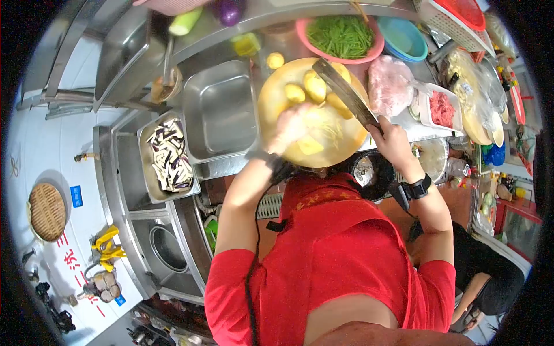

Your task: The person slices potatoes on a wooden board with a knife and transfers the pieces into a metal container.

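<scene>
A cleaver (346,92) is gripped by the handle in my right hand (393,143), its broad blade slanting up and left above a round cutting board (277,138). My left hand (291,124) is over the board's left side, smeared by motion, so its fingers cannot be made out. Pale yellow potato strips (328,127) lie beside it, with a flat cut piece of potato (310,145) near the board's front edge. Peeled whole potatoes (315,86) sit at the back of the board, partly behind the blade. Another potato (275,60) rests just beyond the board.
Left of the board is a steel tray (222,68), then a tray of eggplant strips (170,154) by the sink. A pink basin of green vegetables (340,36) and blue bowls (404,40) stand behind. Bagged meat (390,86) lies right. Another person (485,271) is at lower right.
</scene>
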Action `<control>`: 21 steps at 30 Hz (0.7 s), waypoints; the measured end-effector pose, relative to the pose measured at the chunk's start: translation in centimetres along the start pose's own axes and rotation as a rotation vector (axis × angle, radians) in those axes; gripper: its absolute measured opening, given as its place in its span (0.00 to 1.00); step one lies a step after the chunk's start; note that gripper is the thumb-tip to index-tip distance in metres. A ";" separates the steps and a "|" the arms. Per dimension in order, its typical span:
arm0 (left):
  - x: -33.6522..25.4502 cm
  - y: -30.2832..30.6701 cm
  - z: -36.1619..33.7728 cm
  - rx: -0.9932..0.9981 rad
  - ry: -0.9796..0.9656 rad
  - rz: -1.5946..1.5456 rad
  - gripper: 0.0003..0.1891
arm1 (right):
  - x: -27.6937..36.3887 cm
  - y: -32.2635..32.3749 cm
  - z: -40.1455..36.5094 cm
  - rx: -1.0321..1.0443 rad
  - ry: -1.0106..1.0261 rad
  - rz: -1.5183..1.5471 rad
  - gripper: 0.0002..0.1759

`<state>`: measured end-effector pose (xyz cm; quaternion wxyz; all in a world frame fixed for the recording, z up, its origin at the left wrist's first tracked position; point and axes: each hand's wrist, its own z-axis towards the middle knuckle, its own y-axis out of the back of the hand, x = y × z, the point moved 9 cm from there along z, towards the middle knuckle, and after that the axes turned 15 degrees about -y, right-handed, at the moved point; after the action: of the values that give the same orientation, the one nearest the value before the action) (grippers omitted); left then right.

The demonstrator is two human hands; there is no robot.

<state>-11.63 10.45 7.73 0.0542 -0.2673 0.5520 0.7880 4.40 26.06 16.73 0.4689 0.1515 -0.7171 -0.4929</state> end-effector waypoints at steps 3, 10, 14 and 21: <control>3.7 7.5 -3.0 -0.257 0.250 -0.083 0.26 | 3.1 0.6 0.4 -0.031 0.087 -0.027 0.12; 14.7 15.9 -12.5 -0.182 0.561 0.174 0.32 | 12.7 -2.8 1.6 -0.010 0.484 -0.123 0.16; 10.7 18.7 -11.3 -0.398 0.381 0.162 0.18 | 17.5 -6.9 2.0 0.079 0.590 -0.326 0.19; 0.2 14.9 -5.9 -0.424 -0.147 0.266 0.07 | 23.4 -9.6 1.2 0.104 0.758 -0.187 0.17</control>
<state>-15.38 -0.65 18.71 -0.0674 -0.1397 0.3994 0.9035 -10.94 6.38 20.73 0.6451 0.4112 -0.5002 -0.4056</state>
